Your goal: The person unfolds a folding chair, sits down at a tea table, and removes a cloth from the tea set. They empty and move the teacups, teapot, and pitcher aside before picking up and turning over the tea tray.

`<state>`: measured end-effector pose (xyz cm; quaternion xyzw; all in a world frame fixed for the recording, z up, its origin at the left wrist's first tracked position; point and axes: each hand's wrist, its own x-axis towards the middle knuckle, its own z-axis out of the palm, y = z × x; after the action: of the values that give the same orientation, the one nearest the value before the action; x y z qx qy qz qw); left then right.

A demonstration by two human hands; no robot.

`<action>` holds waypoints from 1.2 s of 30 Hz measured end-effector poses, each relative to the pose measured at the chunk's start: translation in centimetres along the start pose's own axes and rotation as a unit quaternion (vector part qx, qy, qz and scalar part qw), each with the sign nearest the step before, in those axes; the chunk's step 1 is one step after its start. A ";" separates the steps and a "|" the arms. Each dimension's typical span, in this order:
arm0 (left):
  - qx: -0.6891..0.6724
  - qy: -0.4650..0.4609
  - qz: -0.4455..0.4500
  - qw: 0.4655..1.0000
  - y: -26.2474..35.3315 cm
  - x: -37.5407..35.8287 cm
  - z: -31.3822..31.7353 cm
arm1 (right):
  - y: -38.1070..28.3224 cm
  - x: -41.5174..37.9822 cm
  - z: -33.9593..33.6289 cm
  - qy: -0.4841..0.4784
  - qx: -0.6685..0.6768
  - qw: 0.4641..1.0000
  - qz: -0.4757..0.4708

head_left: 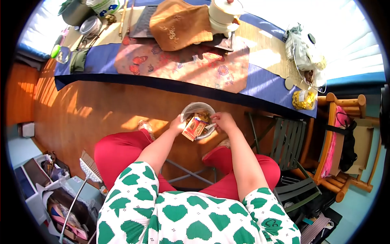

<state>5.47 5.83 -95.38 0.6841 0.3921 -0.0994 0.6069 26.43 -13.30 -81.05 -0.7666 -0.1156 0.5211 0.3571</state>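
Between my knees is a small round bin [198, 106] with a clear plastic liner over its rim. A red and cream carton [194, 129] lies tilted at its near side, among other rubbish in brown and yellow wrappers. My left hand [177, 124] is closed on the left side of the rim and liner. On the right side, my right hand [223, 121] has its fingers bent together at the liner's edge. A small white scrap [210, 126] shows beside those fingers. The undersides of both grips are hidden.
A table [97, 61] with a blue cloth stands ahead, bearing a brown cloth [178, 24], a white pot [224, 14] and a yellow-filled jar [304, 99]. A green folding chair [286, 142] and wooden rack [331, 138] stand right. A broom [90, 168] and storage boxes are left.
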 end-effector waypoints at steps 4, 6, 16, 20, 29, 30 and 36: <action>0.000 0.038 -0.052 0.998 6.2 -4.0 -2.5 | -8.4 -5.6 0.2 0.038 -0.327 0.927 -0.180; 0.057 0.059 -0.083 0.993 10.3 -5.9 -3.8 | -12.2 -8.3 -0.1 0.084 -0.351 0.861 -0.358; 0.087 0.024 -0.077 0.993 26.5 -13.8 -13.4 | -20.0 -4.9 -7.1 0.257 -0.376 0.771 -0.445; 0.045 0.012 -0.079 0.996 25.7 -13.1 -13.4 | -19.5 -7.3 -4.8 0.182 -0.427 0.758 -0.459; -0.108 -0.029 -0.050 0.992 21.8 -9.4 -11.3 | -19.4 -8.5 -7.5 0.233 -0.289 0.767 -0.524; -0.114 -0.032 -0.044 0.992 21.8 -9.1 -11.3 | -19.3 -7.7 -8.7 0.294 -0.322 0.763 -0.478; -0.092 -0.051 -0.022 0.994 20.9 -7.6 -11.6 | -19.5 -8.9 -5.8 0.140 -0.433 0.766 -0.454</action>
<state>10.16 14.09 -72.18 0.6107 0.3829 -0.1107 0.6842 31.49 -6.59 -60.50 -0.7622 -0.6123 0.0800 0.1944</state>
